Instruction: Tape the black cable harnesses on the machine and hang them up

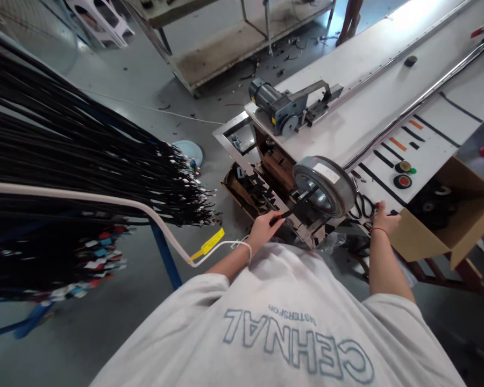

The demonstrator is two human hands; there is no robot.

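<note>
Cardboard box (463, 215) of dark, perhaps taped rolls (433, 204) beside right hand (383, 217).

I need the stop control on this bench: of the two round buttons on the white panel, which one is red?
The red button, the one nearer the person's right hand. The other button, just beyond it, has a yellowish centre with a green bit at its side.
</note>
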